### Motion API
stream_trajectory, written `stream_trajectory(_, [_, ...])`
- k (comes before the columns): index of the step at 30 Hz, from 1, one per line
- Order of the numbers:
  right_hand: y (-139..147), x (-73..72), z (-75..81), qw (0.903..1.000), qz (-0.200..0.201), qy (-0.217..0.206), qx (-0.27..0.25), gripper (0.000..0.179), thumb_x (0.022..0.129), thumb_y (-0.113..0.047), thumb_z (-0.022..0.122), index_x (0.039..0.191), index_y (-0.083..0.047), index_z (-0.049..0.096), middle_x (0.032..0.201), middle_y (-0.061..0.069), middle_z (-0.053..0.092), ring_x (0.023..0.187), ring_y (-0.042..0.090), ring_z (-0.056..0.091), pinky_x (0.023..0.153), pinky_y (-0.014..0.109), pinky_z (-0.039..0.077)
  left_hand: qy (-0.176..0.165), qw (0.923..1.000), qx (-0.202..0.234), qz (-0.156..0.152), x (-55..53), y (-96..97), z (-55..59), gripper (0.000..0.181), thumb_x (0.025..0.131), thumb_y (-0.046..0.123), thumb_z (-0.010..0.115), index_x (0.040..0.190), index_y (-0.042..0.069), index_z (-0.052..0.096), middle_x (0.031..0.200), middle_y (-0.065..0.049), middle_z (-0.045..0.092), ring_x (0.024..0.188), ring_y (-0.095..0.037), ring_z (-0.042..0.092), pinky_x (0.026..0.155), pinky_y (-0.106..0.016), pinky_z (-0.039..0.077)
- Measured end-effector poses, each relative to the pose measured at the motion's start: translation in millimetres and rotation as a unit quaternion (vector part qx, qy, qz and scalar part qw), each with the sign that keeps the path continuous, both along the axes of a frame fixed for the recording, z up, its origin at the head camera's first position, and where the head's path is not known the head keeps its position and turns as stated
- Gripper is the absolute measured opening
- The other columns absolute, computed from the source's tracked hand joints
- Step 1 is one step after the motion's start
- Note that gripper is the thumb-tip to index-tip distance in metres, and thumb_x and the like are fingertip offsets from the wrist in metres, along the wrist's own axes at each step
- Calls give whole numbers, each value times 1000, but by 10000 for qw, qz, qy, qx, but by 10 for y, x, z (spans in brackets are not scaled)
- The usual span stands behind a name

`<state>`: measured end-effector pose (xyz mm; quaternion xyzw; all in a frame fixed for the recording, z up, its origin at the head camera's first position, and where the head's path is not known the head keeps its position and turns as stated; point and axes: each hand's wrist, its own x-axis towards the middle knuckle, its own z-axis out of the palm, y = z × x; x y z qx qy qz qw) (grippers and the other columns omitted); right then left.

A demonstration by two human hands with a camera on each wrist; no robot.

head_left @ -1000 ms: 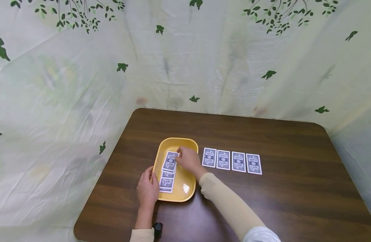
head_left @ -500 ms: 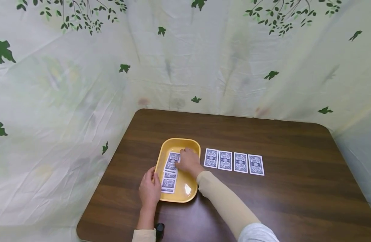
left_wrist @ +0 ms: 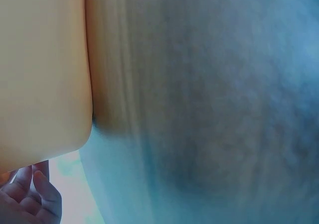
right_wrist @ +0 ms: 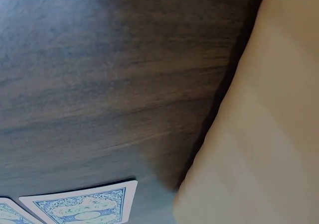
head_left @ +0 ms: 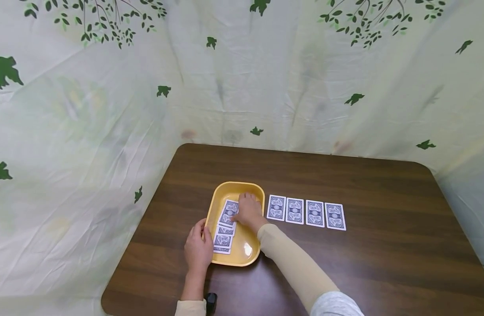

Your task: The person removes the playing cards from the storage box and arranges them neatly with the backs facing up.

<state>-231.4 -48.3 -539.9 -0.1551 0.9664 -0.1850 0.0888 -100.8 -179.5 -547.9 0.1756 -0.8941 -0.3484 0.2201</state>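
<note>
The yellow tray (head_left: 242,237) sits on the brown table (head_left: 384,245). The person's left hand (head_left: 198,250) grips the tray's left rim, thumb on the inner side and fingers bent round the outside. The right hand (head_left: 250,210) is inside the tray, toward its far right part; its thumb touches the right edge of the upper card (head_left: 228,211), while the other fingers reach beyond it toward the far end. Their tips are hidden, so whether they pinch anything cannot be told.

The upper card lies slantwise along the tray's left side, overlapping the lower cards (head_left: 223,241) nearer the tray's front. All show blue backs; how many are stacked there is unclear. A row of 4 cards (head_left: 295,210) lies flat just right of the tray, also backs up. The right sleeve (head_left: 297,259) crosses the tray's near right side, and a leaf-printed cloth (head_left: 289,87) hangs behind the table.

The cards look light, thin and springy, probably slick against the tray's glossy floor and easily creased; an edge or corner seems the best hold. The tray looks light and stiff, steadied best by its rim.
</note>
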Motion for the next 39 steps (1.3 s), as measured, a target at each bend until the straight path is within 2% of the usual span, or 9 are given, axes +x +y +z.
stream_trajectory(2, [4, -4, -4, 9999, -58, 38, -92, 77, 69, -38, 88, 125, 2, 52, 120, 15, 55, 113, 30, 50, 94, 44, 44, -7, 10000, -2, -4, -4, 5, -2, 27, 97, 12, 55, 120, 1, 63, 107, -18, 67, 95, -37, 65, 79, -54, 48])
stream_trajectory(5, [17, -8, -4, 9994, -120, 124, -310, 63, 73, -29, 87, 117, 1, 54, 114, 15, 58, 109, 31, 53, 93, 44, 45, -26, 10000, 12, 1, -6, 13, 1, 28, 97, 13, 55, 121, 0, 63, 107, -18, 67, 95, -37, 65, 80, -54, 48])
stream_trajectory(11, [52, 14, 4, 9933, -453, 38, -1066, 30, 82, -12, 75, 104, -5, 55, 91, 10, 62, 87, 28, 60, 81, 40, 49, -2, 10000, 21, -9, -3, 31, 10, 28, 97, 12, 55, 120, -1, 63, 106, -19, 67, 95, -38, 64, 80, -55, 48])
stream_trajectory(17, [66, 54, 49, 9851, -604, 238, -1595, 16, 89, -11, 67, 102, -9, 58, 81, 6, 63, 74, 24, 59, 70, 38, 48, -16, 10000, 50, -9, -4, 40, 12, 28, 97, 12, 55, 120, 0, 63, 108, -19, 67, 97, -38, 64, 81, -54, 48])
stream_trajectory(23, [84, 60, 115, 9757, -565, 517, -2052, 10, 89, -11, 66, 98, -11, 62, 73, -4, 59, 66, 15, 54, 63, 30, 45, 105, 9999, -7, -22, -14, 42, 6, 27, 97, 11, 55, 119, -1, 63, 106, -20, 67, 96, -39, 64, 81, -55, 48])
stream_trajectory(27, [100, 56, 159, 9659, -735, 326, -2462, 4, 90, -14, 65, 92, -12, 63, 75, -5, 59, 67, 12, 54, 64, 27, 44, 71, 10000, -28, -15, -9, 46, 1, 27, 97, 12, 55, 120, -1, 63, 107, -20, 67, 96, -39, 64, 80, -55, 48])
stream_trajectory(30, [126, 64, 214, 9563, -848, 125, -2797, 5, 91, -15, 66, 90, -11, 64, 78, -3, 61, 69, 12, 55, 67, 27, 46, 17, 10000, -10, -19, -4, 43, -1, 28, 97, 12, 55, 120, -1, 63, 108, -20, 66, 97, -39, 64, 81, -55, 48])
stream_trajectory(33, [157, 72, 272, 9508, -871, -1, -2975, 5, 91, -14, 66, 90, -9, 64, 81, -2, 61, 70, 11, 54, 68, 27, 46, 2, 10000, 6, -9, 0, 32, 3, 28, 97, 12, 54, 121, -1, 62, 108, -20, 66, 98, -39, 64, 82, -55, 47])
stream_trajectory(39, [237, 68, 333, 9408, -813, 99, -3288, 4, 89, -9, 67, 91, -6, 67, 82, 1, 65, 69, 10, 55, 66, 25, 46, -124, 9999, 18, 26, 3, 26, 4, 29, 98, 13, 53, 122, -1, 61, 109, -21, 65, 99, -39, 63, 83, -55, 47])
